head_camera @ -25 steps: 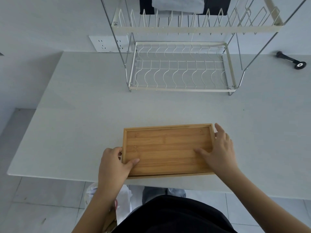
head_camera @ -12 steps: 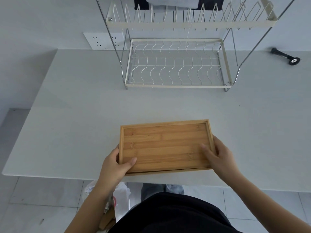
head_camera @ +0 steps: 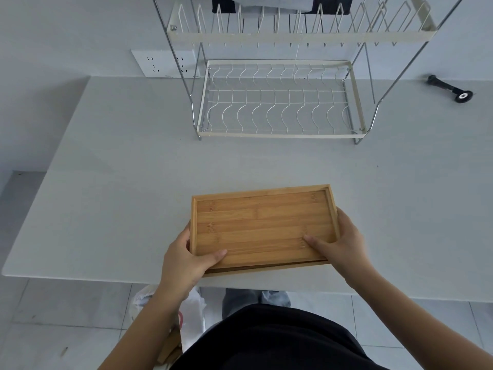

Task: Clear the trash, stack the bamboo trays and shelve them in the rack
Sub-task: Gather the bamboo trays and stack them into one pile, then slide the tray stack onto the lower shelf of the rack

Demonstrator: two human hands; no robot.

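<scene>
A: Bamboo trays [head_camera: 262,228] stacked, gripped between left hand [head_camera: 186,259] and right hand [head_camera: 344,245], thumbs inside, near table [head_camera: 120,182] edge.

B: Shelving step, I'd judge. Next: carry forward, beyond both hands, into rack [head_camera: 277,102].

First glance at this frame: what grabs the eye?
The bamboo trays, stacked at the table's near edge, gripped at their short ends by the left hand and right hand. Behind them an empty two-tier wire rack stands at the far edge.
</scene>
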